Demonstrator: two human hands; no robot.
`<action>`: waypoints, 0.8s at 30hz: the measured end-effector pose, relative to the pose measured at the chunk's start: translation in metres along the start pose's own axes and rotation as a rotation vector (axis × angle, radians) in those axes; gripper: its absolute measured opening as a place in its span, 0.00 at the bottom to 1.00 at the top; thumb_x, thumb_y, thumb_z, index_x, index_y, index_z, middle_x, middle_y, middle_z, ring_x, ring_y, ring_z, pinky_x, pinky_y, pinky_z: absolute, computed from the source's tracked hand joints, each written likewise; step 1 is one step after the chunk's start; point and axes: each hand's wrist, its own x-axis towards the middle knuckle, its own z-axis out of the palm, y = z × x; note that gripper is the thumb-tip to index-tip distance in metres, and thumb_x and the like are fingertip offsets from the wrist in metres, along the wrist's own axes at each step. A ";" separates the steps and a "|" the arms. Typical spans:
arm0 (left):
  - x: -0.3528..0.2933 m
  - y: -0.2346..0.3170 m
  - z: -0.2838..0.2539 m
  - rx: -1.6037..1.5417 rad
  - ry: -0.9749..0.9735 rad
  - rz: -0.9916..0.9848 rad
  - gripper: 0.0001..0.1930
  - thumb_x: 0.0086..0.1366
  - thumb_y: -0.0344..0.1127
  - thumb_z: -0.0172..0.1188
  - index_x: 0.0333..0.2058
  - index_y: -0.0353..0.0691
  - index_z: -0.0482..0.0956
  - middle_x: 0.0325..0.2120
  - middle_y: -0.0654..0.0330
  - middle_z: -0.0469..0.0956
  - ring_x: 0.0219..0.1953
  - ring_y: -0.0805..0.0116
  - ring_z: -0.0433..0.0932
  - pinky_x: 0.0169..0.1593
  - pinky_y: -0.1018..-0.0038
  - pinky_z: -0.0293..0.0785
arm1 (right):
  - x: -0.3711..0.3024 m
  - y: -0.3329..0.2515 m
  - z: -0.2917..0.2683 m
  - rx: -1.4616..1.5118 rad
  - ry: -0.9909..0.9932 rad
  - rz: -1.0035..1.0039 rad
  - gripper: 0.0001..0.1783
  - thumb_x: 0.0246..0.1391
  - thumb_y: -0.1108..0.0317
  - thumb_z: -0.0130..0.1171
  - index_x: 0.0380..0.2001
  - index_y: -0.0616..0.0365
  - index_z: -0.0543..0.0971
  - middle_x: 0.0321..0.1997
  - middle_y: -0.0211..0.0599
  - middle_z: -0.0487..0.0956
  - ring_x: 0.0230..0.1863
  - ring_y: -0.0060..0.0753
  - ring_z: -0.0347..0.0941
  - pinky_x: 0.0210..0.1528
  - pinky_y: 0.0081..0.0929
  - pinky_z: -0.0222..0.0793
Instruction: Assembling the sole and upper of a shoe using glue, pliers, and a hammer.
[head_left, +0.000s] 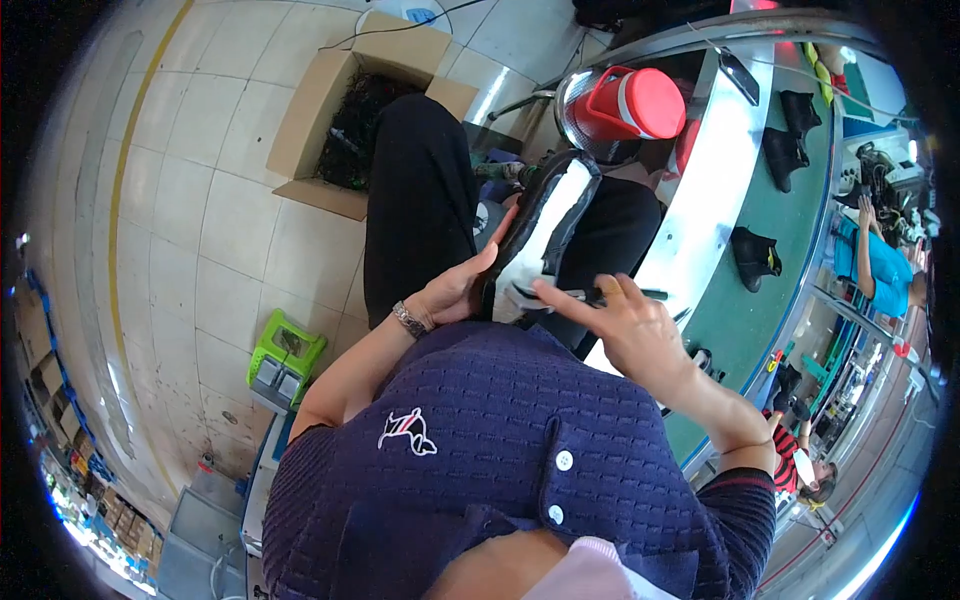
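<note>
A black shoe (548, 215) lies bottom-up across my lap, its underside mostly white. My left hand (458, 284) grips it along its left side near the end closest to my body. In my right hand (632, 326) is a slim dark-handled tool (652, 295), and its working end meets the white underside at that same near end. My right index finger stretches along toward the shoe. The tool's head is blurred, so its exact kind is unclear.
An open cardboard box (312, 125) with dark contents stands on the floor beyond my left knee. Ahead to the right is a red jug (652, 103) on a stool. Black shoes (752, 258) stand on a green conveyor belt (722, 325) to my right. A green step stool (287, 345) sits at left.
</note>
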 end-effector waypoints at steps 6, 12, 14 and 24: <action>0.004 0.001 0.008 0.056 0.005 0.066 0.41 0.68 0.57 0.50 0.71 0.61 0.37 0.71 0.61 0.40 0.70 0.64 0.47 0.69 0.65 0.50 | 0.013 -0.015 -0.001 0.019 0.137 -0.019 0.45 0.50 0.76 0.54 0.65 0.14 0.58 0.33 0.43 0.70 0.31 0.37 0.72 0.27 0.30 0.75; 0.005 0.002 0.021 0.332 0.165 0.228 0.39 0.69 0.52 0.50 0.70 0.48 0.40 0.70 0.58 0.41 0.70 0.65 0.47 0.69 0.67 0.47 | 0.018 0.010 -0.007 0.072 0.111 -0.094 0.42 0.51 0.77 0.54 0.64 0.18 0.62 0.30 0.41 0.73 0.25 0.32 0.75 0.22 0.28 0.75; 0.005 0.001 0.015 0.474 0.197 0.280 0.40 0.68 0.51 0.52 0.70 0.47 0.41 0.70 0.57 0.41 0.70 0.64 0.46 0.69 0.67 0.46 | 0.016 0.010 -0.036 0.129 -0.076 -0.088 0.41 0.54 0.76 0.53 0.66 0.22 0.59 0.35 0.46 0.79 0.24 0.36 0.79 0.23 0.31 0.78; 0.008 0.013 -0.001 0.408 0.078 0.189 0.51 0.58 0.37 0.66 0.71 0.57 0.38 0.71 0.61 0.37 0.71 0.65 0.41 0.70 0.66 0.44 | 0.041 0.003 -0.010 0.140 0.143 -0.063 0.37 0.58 0.64 0.57 0.69 0.37 0.55 0.19 0.35 0.73 0.14 0.31 0.70 0.16 0.30 0.68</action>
